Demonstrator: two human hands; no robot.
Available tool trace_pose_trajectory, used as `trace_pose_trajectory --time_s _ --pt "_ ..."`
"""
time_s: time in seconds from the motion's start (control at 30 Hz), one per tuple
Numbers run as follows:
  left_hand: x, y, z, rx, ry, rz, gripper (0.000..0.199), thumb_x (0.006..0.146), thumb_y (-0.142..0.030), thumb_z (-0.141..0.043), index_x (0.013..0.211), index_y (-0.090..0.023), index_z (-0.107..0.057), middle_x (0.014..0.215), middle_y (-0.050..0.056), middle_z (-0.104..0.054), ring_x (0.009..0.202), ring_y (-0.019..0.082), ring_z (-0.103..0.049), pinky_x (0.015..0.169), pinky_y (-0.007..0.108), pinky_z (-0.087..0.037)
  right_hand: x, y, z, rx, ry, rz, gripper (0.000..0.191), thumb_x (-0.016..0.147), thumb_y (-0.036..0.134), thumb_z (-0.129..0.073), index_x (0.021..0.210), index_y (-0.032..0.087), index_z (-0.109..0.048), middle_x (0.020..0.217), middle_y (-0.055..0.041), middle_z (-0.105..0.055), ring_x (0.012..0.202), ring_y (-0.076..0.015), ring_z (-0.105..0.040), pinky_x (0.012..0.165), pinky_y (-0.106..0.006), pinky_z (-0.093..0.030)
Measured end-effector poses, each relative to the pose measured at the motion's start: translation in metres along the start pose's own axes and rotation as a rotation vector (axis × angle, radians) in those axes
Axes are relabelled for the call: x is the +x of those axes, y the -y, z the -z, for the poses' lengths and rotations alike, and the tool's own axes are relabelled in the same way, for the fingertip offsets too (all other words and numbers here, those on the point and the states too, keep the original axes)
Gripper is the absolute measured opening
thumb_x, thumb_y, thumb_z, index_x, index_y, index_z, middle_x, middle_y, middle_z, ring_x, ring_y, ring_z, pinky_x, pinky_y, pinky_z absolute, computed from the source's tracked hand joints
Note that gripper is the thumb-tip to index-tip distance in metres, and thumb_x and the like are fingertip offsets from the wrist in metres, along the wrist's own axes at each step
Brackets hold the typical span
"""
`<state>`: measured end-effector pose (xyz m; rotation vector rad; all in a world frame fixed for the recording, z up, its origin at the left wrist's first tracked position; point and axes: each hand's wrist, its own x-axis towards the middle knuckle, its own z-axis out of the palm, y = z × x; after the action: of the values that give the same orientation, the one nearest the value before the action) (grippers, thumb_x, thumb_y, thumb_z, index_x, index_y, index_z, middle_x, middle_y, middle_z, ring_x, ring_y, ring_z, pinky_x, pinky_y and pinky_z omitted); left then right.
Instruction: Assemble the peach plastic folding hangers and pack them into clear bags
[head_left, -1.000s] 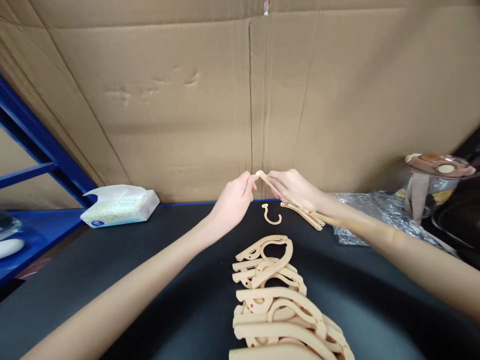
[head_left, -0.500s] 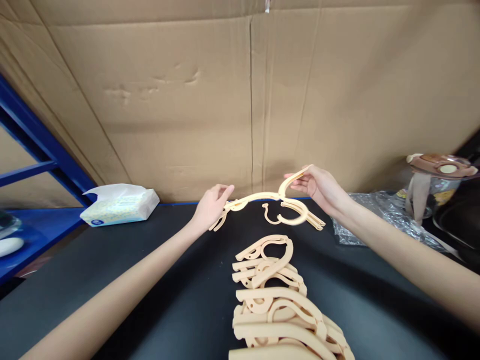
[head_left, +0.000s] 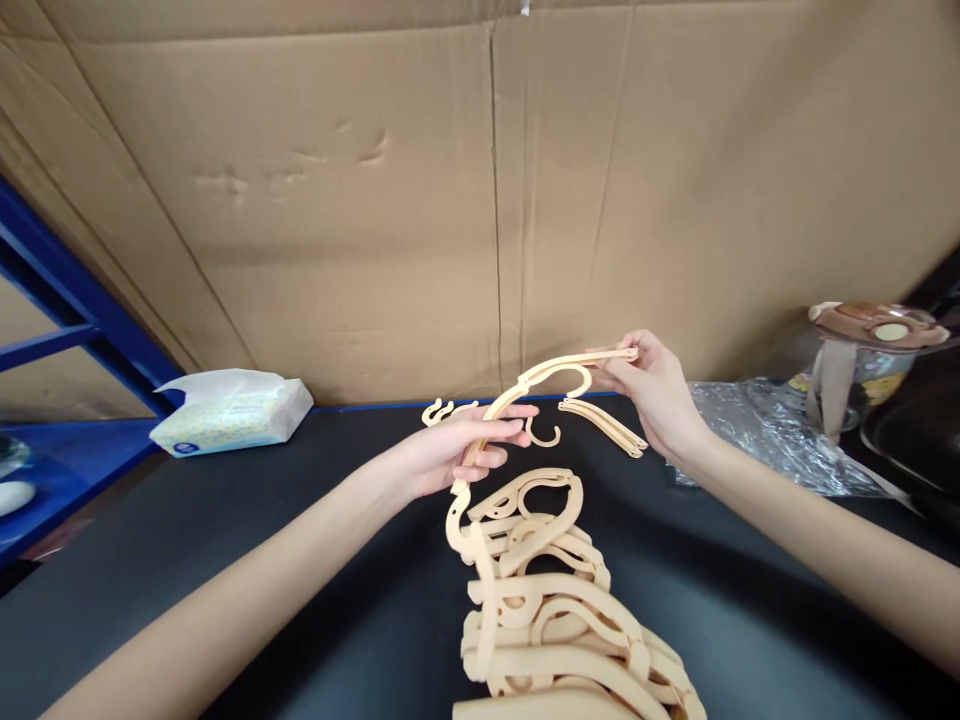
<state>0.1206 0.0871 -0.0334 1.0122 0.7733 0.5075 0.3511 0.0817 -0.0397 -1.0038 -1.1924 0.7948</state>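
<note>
A beige jointed plastic hanger (head_left: 559,364) is stretched between my two hands above the dark table. My left hand (head_left: 469,445) is wrapped round its middle part, and a curved end piece dangles below that hand. My right hand (head_left: 649,385) pinches the far right end of the hanger. Beneath it on the table lie a small loose hook (head_left: 543,434) and a few straight curved arms (head_left: 604,427). Nearer to me, a stack of folded beige hangers (head_left: 562,600) runs toward the bottom edge, partly behind the dangling piece.
A tissue pack (head_left: 232,415) lies at the back left beside a blue metal frame (head_left: 82,300). Clear crinkled plastic (head_left: 750,430) and a brown-lidded bottle (head_left: 874,345) stand at the right. More small hooks (head_left: 437,410) lie behind my left hand. Cardboard (head_left: 375,220) walls the back.
My left hand has moved right and toward me, now gripping the hanger's middle. The hanger has swung, its left end hanging down over the stack. My right hand has shifted slightly right.
</note>
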Motion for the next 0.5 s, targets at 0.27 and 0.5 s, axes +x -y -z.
trace_pose_trajectory --time_s 0.27,0.5 --pt "0.006 0.003 -0.006 -0.222 0.068 -0.261 0.02 0.073 -0.004 -0.044 0.087 -0.015 -0.053 0.123 0.011 -0.059 0.103 0.021 -0.062 0.092 0.035 -0.047 -0.021 0.001 -0.011 -0.393 0.495 -0.083 0.028 0.07 0.021 -0.066 0.094 0.021 -0.054 0.067 0.0041 -0.056 0.054 -0.0121 -0.058 0.05 -0.026 -0.048" --pt "0.003 -0.002 0.004 -0.227 -0.031 -0.141 0.013 0.079 -0.014 -0.046 0.088 -0.012 -0.055 0.084 0.012 -0.065 0.057 0.01 -0.054 0.045 0.017 -0.039 -0.021 0.023 -0.006 -0.415 0.625 -0.026 0.054 0.081 0.032 -0.06 0.131 0.023 -0.04 0.071 0.0044 -0.055 0.058 -0.0125 -0.059 0.054 -0.025 -0.047"
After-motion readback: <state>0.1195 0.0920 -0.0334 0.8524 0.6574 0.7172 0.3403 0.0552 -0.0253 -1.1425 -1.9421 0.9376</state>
